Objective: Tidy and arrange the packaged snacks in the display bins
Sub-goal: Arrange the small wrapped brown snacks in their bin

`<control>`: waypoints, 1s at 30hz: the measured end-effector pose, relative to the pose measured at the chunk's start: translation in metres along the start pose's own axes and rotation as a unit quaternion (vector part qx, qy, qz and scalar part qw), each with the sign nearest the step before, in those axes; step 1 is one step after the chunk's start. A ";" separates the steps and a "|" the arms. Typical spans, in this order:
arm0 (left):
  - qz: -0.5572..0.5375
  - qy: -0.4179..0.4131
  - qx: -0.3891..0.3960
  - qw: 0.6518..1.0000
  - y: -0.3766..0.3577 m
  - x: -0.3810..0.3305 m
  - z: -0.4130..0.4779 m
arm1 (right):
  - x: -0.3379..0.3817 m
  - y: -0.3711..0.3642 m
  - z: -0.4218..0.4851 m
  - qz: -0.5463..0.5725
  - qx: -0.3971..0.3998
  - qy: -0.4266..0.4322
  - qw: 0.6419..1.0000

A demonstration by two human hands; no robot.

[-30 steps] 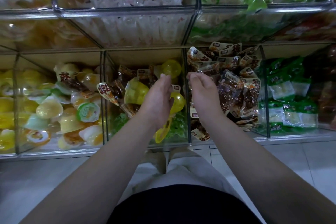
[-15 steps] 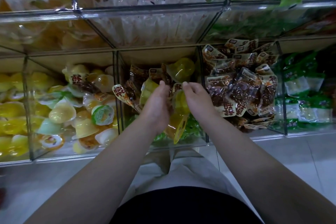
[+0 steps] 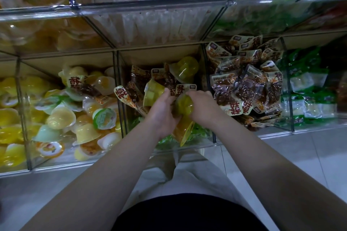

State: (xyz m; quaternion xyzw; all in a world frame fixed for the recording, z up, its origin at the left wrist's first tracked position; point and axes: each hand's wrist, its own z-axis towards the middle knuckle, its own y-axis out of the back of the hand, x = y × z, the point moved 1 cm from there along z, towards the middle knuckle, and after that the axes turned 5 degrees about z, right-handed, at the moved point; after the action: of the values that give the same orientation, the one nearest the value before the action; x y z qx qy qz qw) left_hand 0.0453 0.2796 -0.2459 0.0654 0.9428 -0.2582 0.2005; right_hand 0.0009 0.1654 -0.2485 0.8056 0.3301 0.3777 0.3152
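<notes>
Head view | middle bin (image 3: 159, 56) is holding brown packets (image 3: 139, 78) and jelly cups (image 3: 185, 68) mixed | left grip (image 3: 161, 111) and right grip (image 3: 203, 108) are clasping one yellow cup (image 3: 183, 106) together | green stuff (image 3: 199, 133) beneath is showing blurred.

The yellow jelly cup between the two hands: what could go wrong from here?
1. The yellow jelly cup is held between the left hand and the right hand; it might slip down among the brown packets.
2. The orange jelly cup hanging under the left hand could drop.
3. The tilted packet by the divider may be knocked over it.
</notes>
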 end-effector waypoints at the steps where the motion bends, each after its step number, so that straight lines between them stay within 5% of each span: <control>1: 0.004 0.000 -0.003 1.000 -0.001 -0.001 -0.003 | 0.000 -0.001 0.000 -0.013 -0.002 0.000 1.000; 9: 0.052 -0.004 -0.002 0.999 0.003 -0.001 -0.005 | 0.010 -0.006 0.005 -0.071 -0.007 -0.050 0.996; 18: 0.091 -0.028 0.018 0.995 0.017 -0.009 -0.015 | 0.015 0.002 -0.008 0.087 -0.077 -0.064 0.991; 21: 0.082 -0.027 0.023 0.996 0.021 -0.011 -0.014 | 0.014 0.005 -0.013 0.242 -0.096 -0.071 0.963; 25: 0.065 -0.042 0.060 0.995 0.013 -0.013 -0.022 | 0.012 0.006 -0.018 0.470 -0.106 -0.096 0.871; 30: 0.080 -0.092 0.066 0.990 -0.007 -0.013 -0.041 | 0.010 0.006 -0.019 0.548 -0.084 -0.114 0.824</control>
State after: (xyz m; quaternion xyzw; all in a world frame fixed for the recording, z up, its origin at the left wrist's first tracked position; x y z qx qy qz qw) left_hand 0.0412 0.2945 -0.2052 0.1300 0.8932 -0.3074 0.3014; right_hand -0.0082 0.1742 -0.2297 0.8615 -0.2373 0.4200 0.1585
